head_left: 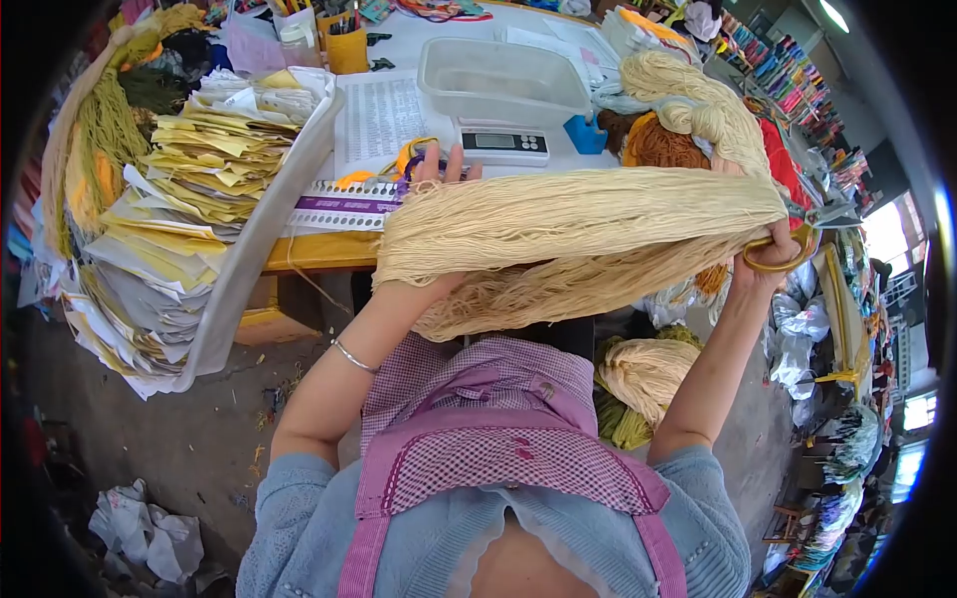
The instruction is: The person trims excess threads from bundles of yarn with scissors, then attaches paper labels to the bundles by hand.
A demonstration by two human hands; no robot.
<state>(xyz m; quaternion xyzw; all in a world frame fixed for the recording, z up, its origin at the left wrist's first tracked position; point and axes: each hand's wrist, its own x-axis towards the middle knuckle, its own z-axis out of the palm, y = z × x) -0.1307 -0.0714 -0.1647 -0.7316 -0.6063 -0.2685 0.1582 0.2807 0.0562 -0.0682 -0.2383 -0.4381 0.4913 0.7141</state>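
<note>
A long cream skein of yarn (568,214) is stretched as a loop between my two hands, above the table's front edge. My left hand (449,164) passes through its left end and holds it; straight fingertips show above the strands, while the palm is hidden. At the right end, my right hand (776,247) is closed around the yarn. Scissors with yellow handles (783,261) hang in that same hand, their metal blades pointing right. Just beyond the skein lies a small digital scale (503,146).
A clear plastic tub (503,80) stands behind the scale, beside a blue holder (586,135). A bin of yellow and white papers (209,169) is at left. Brown yarn (670,145) lies at right. More cream yarn (653,377) sits below the table.
</note>
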